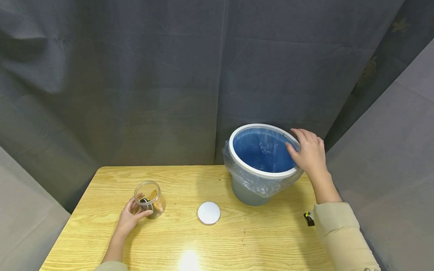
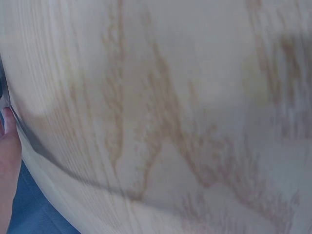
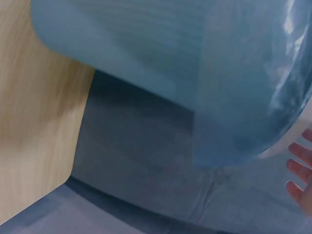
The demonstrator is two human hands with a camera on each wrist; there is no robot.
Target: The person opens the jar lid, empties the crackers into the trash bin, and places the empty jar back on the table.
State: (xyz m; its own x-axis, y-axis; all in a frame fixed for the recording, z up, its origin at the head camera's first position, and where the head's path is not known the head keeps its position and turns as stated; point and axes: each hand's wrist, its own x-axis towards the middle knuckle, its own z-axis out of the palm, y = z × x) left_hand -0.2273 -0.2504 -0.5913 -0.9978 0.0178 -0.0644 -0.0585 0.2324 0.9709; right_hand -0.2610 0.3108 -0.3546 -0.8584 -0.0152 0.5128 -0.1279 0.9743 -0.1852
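A clear jar [image 1: 158,211] stands on the left part of the table, with dark and orange-brown items visible inside. My left hand [image 1: 130,218] holds the jar from its near left side, thumb in front and fingers around the left. In the left wrist view only a sliver of the left hand [image 2: 7,161] shows at the edge. A blue-grey trash bin [image 1: 249,192] with a white rim ring [image 1: 239,161] and a clear liner bag [image 1: 234,169] is at the back right. My right hand [image 1: 310,152] is at the bin's right rim, its thumb and fingers spread and extended.
A round white lid [image 1: 208,213] lies on the wooden table [image 1: 176,233] between jar and bin. Near the right sleeve is a small black and yellow object [image 1: 308,219]. Grey curtains [image 1: 152,94] hang behind the table's back edge and along both sides.
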